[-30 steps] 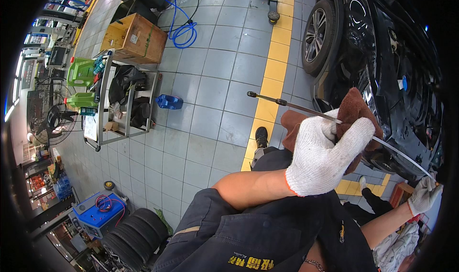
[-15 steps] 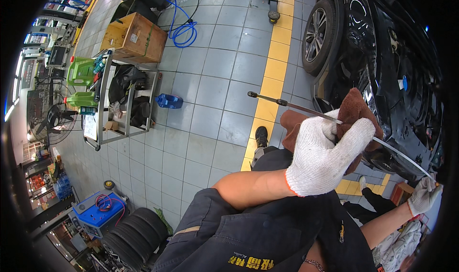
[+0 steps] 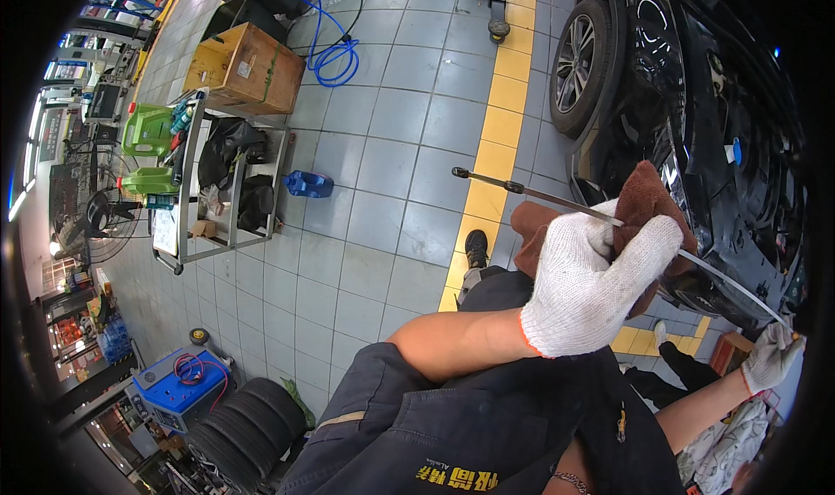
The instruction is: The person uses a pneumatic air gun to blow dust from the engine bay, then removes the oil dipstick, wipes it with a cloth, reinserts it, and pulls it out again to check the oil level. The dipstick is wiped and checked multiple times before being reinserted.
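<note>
My left hand, in a white knit glove with an orange cuff edge, is closed on a brown cloth. The cloth is folded around the middle of a long, thin metal dipstick. Its dark, jointed end sticks out to the left, over the yellow floor line. At the far right my right hand, gloved alike, is closed at the other end, where a small orange spot shows. Glove and image edge partly hide that grip.
A black car with its wheel stands close on the right. On the left are a tool cart with green jugs, a wooden box, a blue container, a blue hose, stacked tyres and a blue machine.
</note>
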A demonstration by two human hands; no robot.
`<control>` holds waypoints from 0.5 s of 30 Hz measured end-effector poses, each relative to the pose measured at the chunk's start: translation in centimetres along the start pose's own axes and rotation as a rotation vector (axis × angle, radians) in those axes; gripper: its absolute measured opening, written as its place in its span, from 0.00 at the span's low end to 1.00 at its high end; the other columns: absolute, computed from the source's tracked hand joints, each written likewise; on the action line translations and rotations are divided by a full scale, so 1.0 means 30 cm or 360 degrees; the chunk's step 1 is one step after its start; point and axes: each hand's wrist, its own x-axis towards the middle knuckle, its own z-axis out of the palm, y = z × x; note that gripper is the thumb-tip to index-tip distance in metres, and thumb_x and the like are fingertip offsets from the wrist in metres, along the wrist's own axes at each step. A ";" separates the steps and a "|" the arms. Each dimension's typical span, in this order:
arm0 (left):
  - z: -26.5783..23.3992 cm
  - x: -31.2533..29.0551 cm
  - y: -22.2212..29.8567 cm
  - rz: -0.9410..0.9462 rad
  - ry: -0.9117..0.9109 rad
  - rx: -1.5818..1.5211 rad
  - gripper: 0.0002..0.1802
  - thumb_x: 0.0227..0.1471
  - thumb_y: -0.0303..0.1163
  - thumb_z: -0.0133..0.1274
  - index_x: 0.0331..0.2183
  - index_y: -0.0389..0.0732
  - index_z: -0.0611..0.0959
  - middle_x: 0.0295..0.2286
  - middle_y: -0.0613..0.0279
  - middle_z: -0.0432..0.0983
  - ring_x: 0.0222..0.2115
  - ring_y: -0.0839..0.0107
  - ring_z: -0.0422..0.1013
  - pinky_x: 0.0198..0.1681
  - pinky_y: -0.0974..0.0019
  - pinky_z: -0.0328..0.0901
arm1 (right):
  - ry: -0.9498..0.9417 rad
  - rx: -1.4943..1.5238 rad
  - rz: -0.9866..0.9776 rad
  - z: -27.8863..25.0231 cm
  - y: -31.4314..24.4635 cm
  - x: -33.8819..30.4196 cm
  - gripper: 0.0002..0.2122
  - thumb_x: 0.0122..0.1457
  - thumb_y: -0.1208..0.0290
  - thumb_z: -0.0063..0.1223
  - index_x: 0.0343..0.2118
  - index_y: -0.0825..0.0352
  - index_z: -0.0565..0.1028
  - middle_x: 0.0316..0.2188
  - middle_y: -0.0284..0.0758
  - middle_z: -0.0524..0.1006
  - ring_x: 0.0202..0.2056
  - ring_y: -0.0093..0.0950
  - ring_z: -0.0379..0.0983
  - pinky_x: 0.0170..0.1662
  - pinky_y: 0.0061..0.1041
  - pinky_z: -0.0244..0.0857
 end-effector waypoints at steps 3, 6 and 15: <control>0.003 0.000 0.002 0.0019 0.0020 -0.0003 0.13 0.66 0.35 0.57 0.37 0.34 0.87 0.21 0.68 0.80 0.22 0.85 0.73 0.25 0.74 0.64 | 0.0047 -0.0013 -0.0017 0.006 0.001 0.002 0.08 0.71 0.77 0.51 0.47 0.73 0.66 0.37 0.35 0.62 0.35 0.24 0.63 0.38 0.23 0.61; -0.002 -0.004 0.012 -0.0030 -0.0024 0.0052 0.13 0.66 0.35 0.57 0.37 0.34 0.87 0.21 0.68 0.80 0.22 0.85 0.73 0.25 0.74 0.64 | 0.0068 -0.0010 -0.0032 0.008 0.002 0.004 0.09 0.71 0.77 0.51 0.48 0.73 0.66 0.37 0.35 0.62 0.35 0.24 0.63 0.38 0.22 0.61; -0.011 0.002 0.016 -0.0011 -0.0079 0.0031 0.13 0.66 0.35 0.56 0.37 0.34 0.86 0.21 0.68 0.80 0.22 0.85 0.72 0.26 0.73 0.64 | 0.0036 -0.0006 0.0003 0.016 0.010 0.002 0.09 0.70 0.78 0.52 0.47 0.73 0.65 0.36 0.35 0.62 0.35 0.24 0.63 0.37 0.22 0.61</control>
